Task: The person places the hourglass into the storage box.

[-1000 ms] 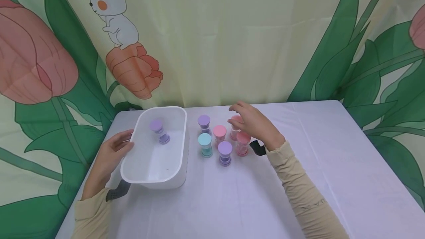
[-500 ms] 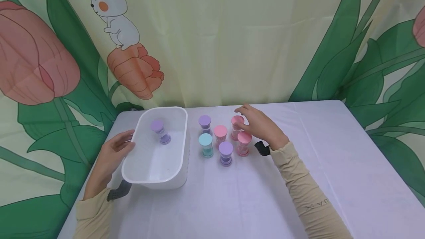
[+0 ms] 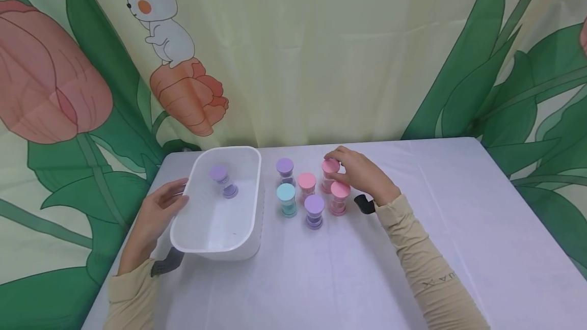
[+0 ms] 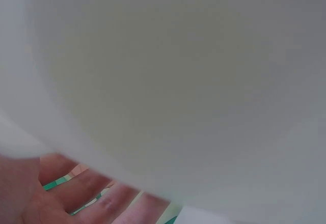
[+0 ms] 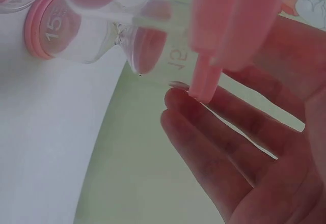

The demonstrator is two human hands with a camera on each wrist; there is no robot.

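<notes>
My right hand point(image 3: 364, 173) pinches the cap of the rear pink sand timer point(image 3: 330, 167), thumb in front and fingers behind. In the right wrist view, fingertips lie right at a pink cap point(image 5: 235, 20), and a pink timer marked 15 point(image 5: 56, 28) stands beyond. My left hand point(image 3: 156, 215) rests with relaxed fingers along the left side of a white plastic bin point(image 3: 215, 256); the bin's wall point(image 4: 178, 91) fills most of the left wrist view. Inside the bin leans a purple sand timer point(image 3: 224, 182).
Close by stand a front pink timer point(image 3: 340, 197), another pink timer point(image 3: 306, 182), a teal timer point(image 3: 287, 200), a near purple timer point(image 3: 314, 211) and a far purple timer point(image 3: 285, 167). A white cloth covers the table point(image 3: 293, 284). A printed curtain point(image 3: 321, 55) hangs behind.
My right hand has shifted slightly and come down, its fingers closing on the rear pink timer's cap. My left hand stays at the bin.
</notes>
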